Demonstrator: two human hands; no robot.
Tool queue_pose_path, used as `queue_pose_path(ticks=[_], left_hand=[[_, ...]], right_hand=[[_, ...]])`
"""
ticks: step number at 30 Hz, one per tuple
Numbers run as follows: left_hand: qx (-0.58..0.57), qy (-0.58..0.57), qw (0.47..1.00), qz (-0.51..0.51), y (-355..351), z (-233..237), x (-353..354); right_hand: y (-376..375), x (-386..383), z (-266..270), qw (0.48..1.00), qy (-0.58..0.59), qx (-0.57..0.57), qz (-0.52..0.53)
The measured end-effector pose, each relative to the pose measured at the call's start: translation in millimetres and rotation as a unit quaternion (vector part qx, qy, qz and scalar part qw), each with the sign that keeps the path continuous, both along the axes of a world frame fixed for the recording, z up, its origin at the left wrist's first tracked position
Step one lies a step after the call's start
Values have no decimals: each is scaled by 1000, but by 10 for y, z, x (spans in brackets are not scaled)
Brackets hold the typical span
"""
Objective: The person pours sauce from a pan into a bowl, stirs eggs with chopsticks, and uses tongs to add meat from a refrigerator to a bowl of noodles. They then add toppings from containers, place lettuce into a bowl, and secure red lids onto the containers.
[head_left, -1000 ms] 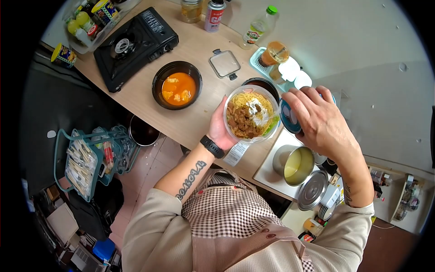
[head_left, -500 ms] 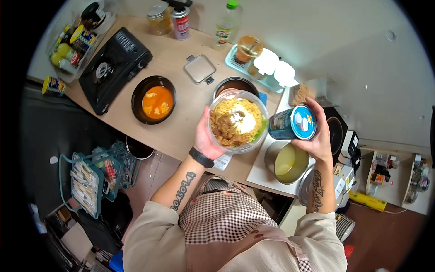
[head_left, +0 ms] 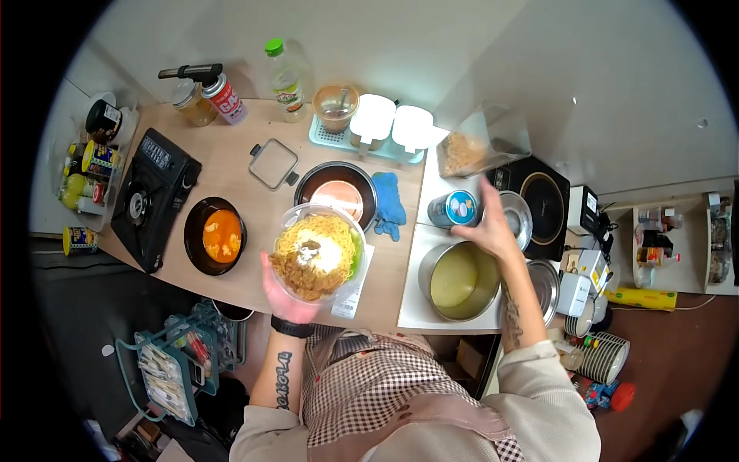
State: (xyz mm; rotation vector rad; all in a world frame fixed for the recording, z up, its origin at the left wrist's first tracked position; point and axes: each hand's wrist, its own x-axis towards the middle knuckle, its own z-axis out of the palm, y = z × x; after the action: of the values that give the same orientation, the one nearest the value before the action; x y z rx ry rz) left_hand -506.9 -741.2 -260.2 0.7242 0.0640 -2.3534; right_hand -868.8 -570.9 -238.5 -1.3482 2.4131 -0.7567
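Note:
A clear round bowl (head_left: 317, 254) of yellow noodles, brown meat, white topping and some green rests in my left hand (head_left: 286, 296), whose fingers support it from the left and below. My right hand (head_left: 485, 219) is beside a blue can (head_left: 454, 209) standing on the white surface, fingers apart around its right side; a gap shows between palm and can. Just below the can is a metal pot (head_left: 464, 281) of pale yellow liquid. Behind the clear bowl sits a black bowl (head_left: 336, 192) with pinkish contents, next to a blue cloth (head_left: 389, 205).
On the left are a black bowl of orange soup (head_left: 222, 237) and a portable stove (head_left: 154, 196). Along the back stand a gas canister (head_left: 225, 100), a green-capped bottle (head_left: 286, 86) and white-lidded containers (head_left: 374, 119). An induction cooker (head_left: 543, 208) lies right of the can.
The blue can has gone from my right hand's grip to the white surface, and my right hand has opened. The view has shifted to the right. My left hand still holds the bowl.

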Motion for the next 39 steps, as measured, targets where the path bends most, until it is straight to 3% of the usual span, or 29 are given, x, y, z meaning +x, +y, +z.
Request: queue_pose_path(ticks=[1,3,7,10,11,12,15,16,18,20,23,25,27,30,34,37,39], left_hand=[[-18,-12,1000,9,17,0,8],[-12,-16,1000,14,14,99,16],[-18,-29,999,29,-2,111,102],[-22,-10,998,52,-58,97,257],[-18,-7,998,60,-81,87,327],[-13,-5,998,65,-93,79,406],[-12,27,996,80,-158,-32,606],[-10,38,996,82,-159,-55,681],[-19,44,994,95,-181,-163,786],[-16,47,994,95,-175,-237,901],[-1,46,995,92,-162,-412,1024],[8,61,994,89,-139,-585,1091],[29,47,995,78,-89,-700,1185],[43,48,993,95,-44,-860,1261],[71,72,991,89,13,-958,1375],[61,59,992,89,-5,-991,1393],[46,76,992,85,-26,-1009,1394]], right_hand=[[-11,34,82,991,-58,-45,-109],[-205,43,76,952,-58,-153,-260],[-840,-142,-181,908,-65,-235,-340],[-1041,-478,-356,879,-33,-327,-345],[-1095,-514,-294,863,-77,-370,-335],[-1107,-605,-273,880,-16,-328,-344],[-1139,-922,-182,877,62,-406,-250],[-1199,-804,109,858,-13,-464,-217],[-1178,-486,797,855,-123,-502,-38],[-1265,19,1348,869,-95,-480,77],[-1352,719,1585,909,-171,-316,210],[-1262,1104,1280,933,-224,-123,253],[-1295,1582,1069,915,-253,91,302],[-1262,2049,824,916,-249,102,299],[-1391,2380,814,888,-193,254,330],[-1409,2461,823,906,-165,207,330],[-1400,2507,767,895,-138,247,345]])
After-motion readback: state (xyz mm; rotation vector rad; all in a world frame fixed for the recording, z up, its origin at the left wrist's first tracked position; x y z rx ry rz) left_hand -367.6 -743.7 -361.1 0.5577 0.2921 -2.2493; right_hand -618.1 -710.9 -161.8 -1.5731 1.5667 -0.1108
